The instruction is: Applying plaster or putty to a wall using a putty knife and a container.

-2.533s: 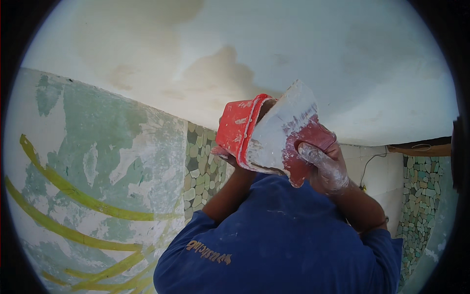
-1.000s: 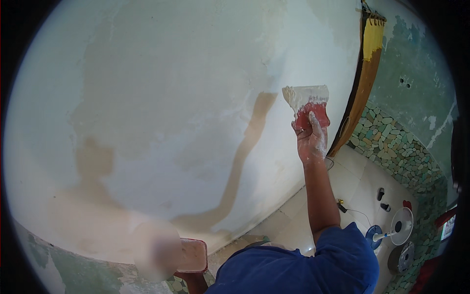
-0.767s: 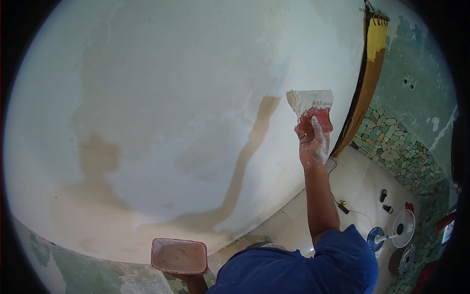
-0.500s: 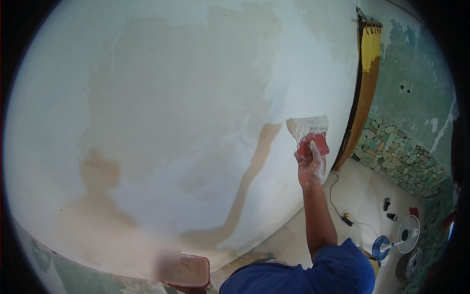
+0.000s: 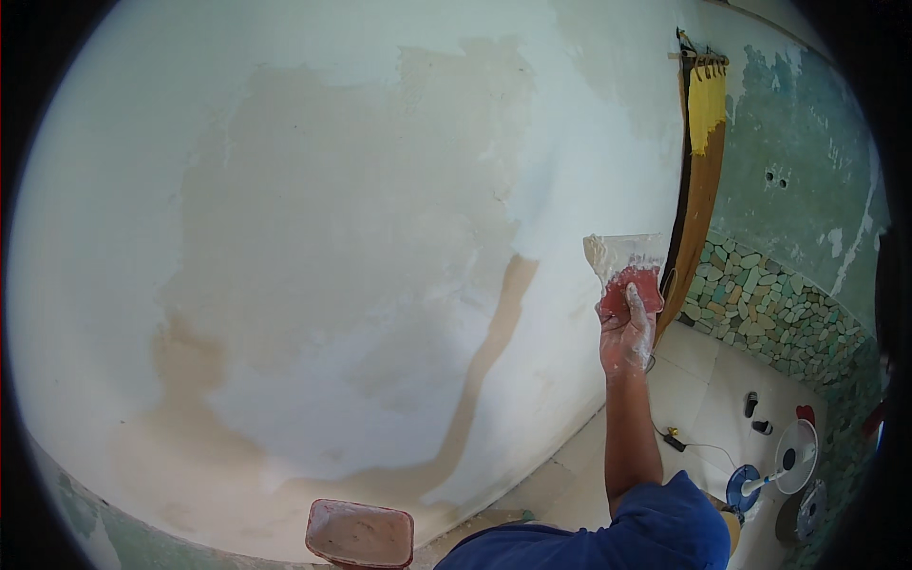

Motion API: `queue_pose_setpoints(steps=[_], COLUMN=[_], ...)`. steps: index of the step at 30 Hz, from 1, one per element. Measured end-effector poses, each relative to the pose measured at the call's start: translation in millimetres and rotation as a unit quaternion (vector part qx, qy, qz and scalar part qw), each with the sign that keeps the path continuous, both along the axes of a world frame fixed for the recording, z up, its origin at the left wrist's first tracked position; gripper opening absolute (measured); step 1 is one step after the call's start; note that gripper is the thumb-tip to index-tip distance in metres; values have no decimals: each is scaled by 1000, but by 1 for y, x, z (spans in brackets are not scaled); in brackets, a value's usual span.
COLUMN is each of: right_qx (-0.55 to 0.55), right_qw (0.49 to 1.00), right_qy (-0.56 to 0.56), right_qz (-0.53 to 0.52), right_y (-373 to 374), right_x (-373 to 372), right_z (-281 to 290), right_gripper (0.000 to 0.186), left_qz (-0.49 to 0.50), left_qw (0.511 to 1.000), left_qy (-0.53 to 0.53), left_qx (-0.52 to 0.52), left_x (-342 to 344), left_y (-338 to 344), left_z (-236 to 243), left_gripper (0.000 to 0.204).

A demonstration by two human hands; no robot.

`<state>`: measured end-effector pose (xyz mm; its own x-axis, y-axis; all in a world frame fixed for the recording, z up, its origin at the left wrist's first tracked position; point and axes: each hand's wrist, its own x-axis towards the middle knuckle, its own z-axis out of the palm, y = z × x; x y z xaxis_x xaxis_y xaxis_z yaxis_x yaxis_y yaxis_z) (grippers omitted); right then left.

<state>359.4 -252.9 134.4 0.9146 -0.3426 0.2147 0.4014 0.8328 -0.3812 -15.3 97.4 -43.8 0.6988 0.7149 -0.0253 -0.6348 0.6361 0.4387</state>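
Before the pale wall (image 5: 323, 190), your right hand (image 5: 627, 332) is closed around the red-handled scraper (image 5: 629, 271), thumb laid along the handle, blade up with a whitish smear (image 5: 596, 253) at its left corner. About two and a half seconds ago that blade lay against the mouth of the red tub (image 5: 361, 504); now the two are well apart, the tub at the lower edge, pinkish paste (image 5: 361, 534) showing inside. Half a second ago the scraper appeared clear of the wooden post (image 5: 703, 190); now, as seen from above, its handle nearly meets it. Your left hand, glimpsed under the tub earlier, has slipped below view, so I cannot tell its grip.
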Motion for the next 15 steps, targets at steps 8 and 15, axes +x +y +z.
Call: queue_pose_setpoints(steps=[8, 15], right_qx=[-16, 3], right_qw=[1000, 998], right_qy=[-1, 39], right_qz=[-23, 57], right_y=[-3, -15], right_x=[-7, -2], right_z=[9, 19], right_gripper=[41, 29], left_qz=[45, 120], left_qw=[994, 993], left_qy=[-19, -11], left_qx=[-98, 8], left_x=[8, -21], left_y=[-52, -70], left_z=[76, 63], left_gripper=[78, 64])
